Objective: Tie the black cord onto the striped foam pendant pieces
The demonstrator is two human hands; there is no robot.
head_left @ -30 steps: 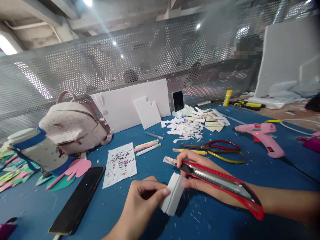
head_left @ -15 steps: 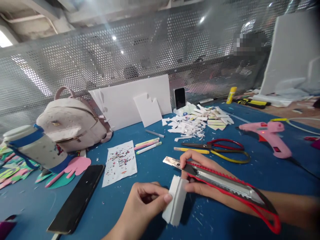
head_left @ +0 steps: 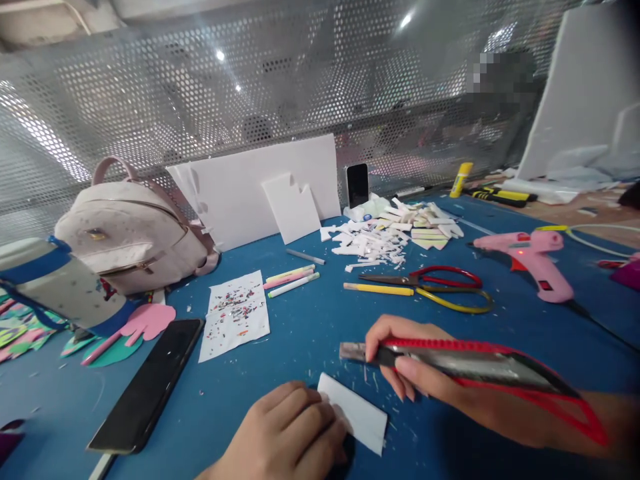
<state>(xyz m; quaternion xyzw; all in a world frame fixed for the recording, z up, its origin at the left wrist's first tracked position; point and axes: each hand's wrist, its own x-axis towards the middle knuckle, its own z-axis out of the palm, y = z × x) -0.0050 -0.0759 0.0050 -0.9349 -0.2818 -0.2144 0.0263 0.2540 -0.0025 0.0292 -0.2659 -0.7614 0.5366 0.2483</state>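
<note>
My left hand (head_left: 293,430) is closed on one end of a small white foam board piece (head_left: 357,415), which is turned with a broad face up, low over the blue tabletop. The fingertips are partly hidden behind the hand. My right hand (head_left: 407,363) grips a red and silver utility knife (head_left: 480,363) between thumb and fingers. Its short blade points left, above and apart from the foam piece. Thin white shreds lie around the piece. Beyond the right hand rest scissors (head_left: 453,289) with red and yellow handles and a yellow pen (head_left: 379,289).
Foam scraps (head_left: 380,233) are heaped at the back. A pink glue gun (head_left: 535,257) lies at right, its cord trailing. At left are a black phone (head_left: 150,387), a glitter-strewn paper (head_left: 237,313), a bottle (head_left: 65,287) and a backpack (head_left: 135,233). White boards (head_left: 255,190) lean behind.
The foam piece has turned from on edge to flat, and my left hand now covers its left end. My right hand has let go of the piece and moved right with the knife.
</note>
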